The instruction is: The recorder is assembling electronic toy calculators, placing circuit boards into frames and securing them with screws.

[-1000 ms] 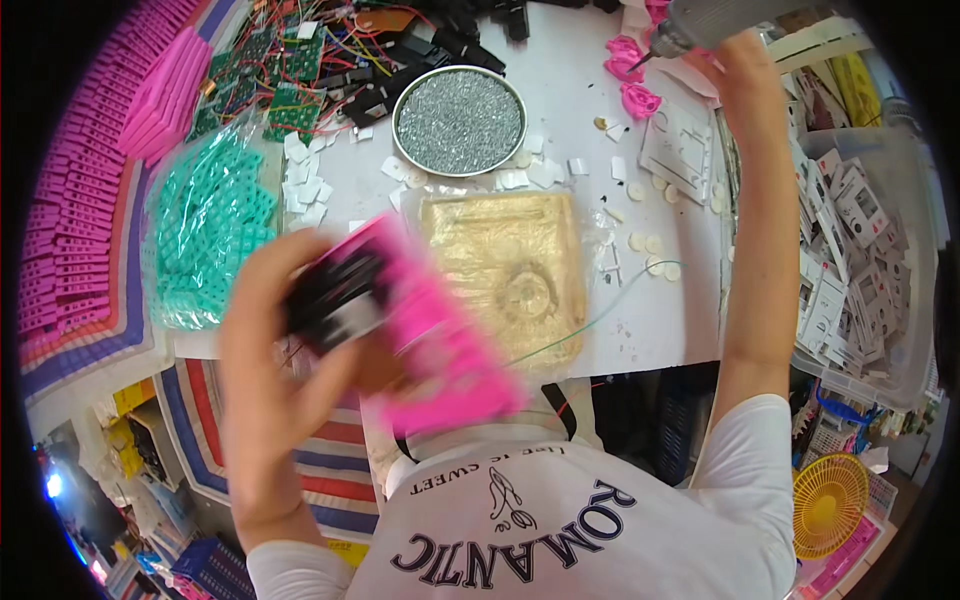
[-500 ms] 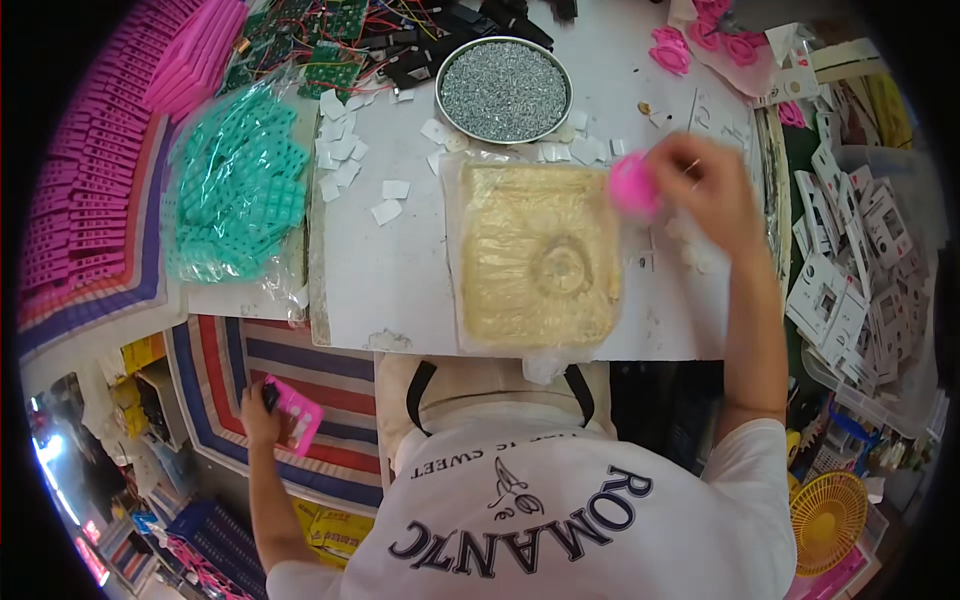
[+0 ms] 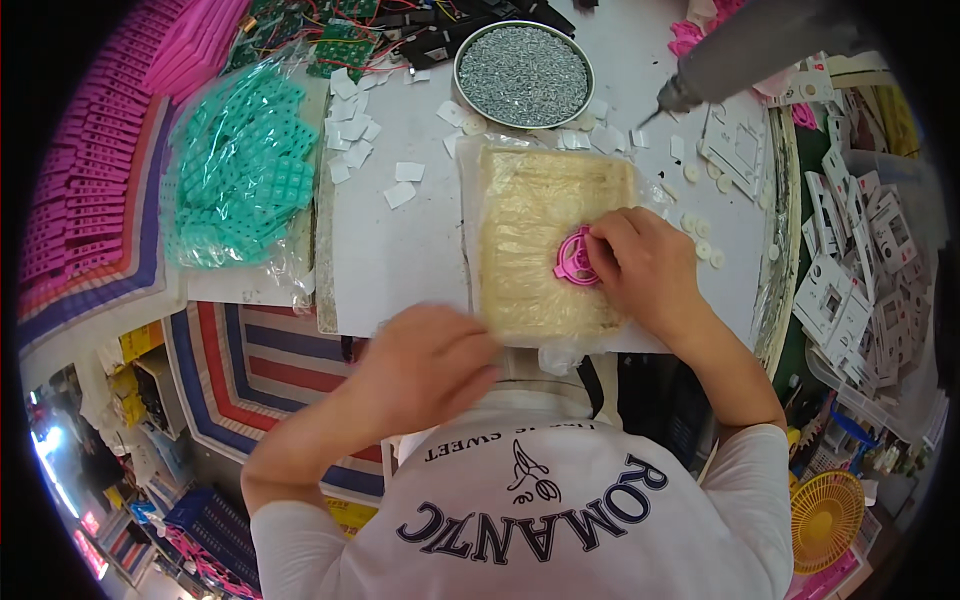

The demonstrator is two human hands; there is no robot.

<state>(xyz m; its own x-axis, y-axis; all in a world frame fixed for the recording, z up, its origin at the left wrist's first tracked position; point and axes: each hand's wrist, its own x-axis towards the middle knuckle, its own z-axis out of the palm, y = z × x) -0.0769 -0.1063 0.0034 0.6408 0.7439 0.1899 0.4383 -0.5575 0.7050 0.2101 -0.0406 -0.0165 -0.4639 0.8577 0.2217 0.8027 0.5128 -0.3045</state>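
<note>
Ring (image 3: pixel 574 262), pink, is over my wrapped pad (image 3: pixel 520 230), nearer its right edge, by the worktop's (image 3: pixel 400 260) front edge. My right hand (image 3: pixel 645 265) pinches its rim; keeping it flat seems best. Left hand (image 3: pixel 425 365) blurs; I cannot tell its grip.

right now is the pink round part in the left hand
No, the right hand holds the pink round part, while the left hand is apart from it.
</note>
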